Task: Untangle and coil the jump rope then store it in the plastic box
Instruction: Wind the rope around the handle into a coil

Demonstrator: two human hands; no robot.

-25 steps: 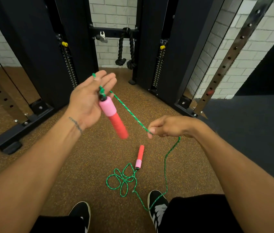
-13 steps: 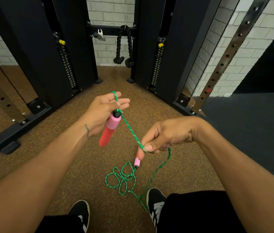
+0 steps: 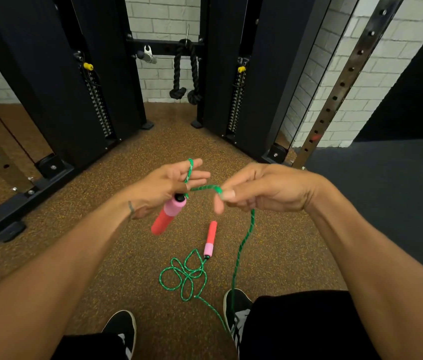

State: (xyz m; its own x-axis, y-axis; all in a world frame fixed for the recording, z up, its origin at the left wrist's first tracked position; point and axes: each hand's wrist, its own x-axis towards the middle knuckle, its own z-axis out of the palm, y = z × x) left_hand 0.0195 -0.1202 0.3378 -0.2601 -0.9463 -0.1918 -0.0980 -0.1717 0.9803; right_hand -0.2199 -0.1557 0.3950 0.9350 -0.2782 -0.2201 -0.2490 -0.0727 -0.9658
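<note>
Both hands have drawn close together since a moment ago, and the span of green cord between them has gone from a long slant to a short arch. Nearest, two black shoes (image 3: 120, 331) stand on the speckled brown floor (image 3: 101, 255), with open floor all round them and a dark mat (image 3: 387, 203) off to the right. Just ahead of the shoes, the loose end of the jump rope (image 3: 184, 276) lies in a tangle of loops, its second handle (image 3: 210, 239) flat on the floor beside the knot. One strand climbs from there up to the right hand (image 3: 262, 190), whose thumb and fingers are pinched shut on the cord. Left hand (image 3: 169, 183) sits just beside it, fingers loosely spread, cord looped over them, the pink-and-red handle (image 3: 169, 214) dangling tilted below the palm. Beyond the hands, the black uprights of a cable machine (image 3: 62, 100) hem the floor in on both sides, narrowing to a white brick wall (image 3: 163, 16).
</note>
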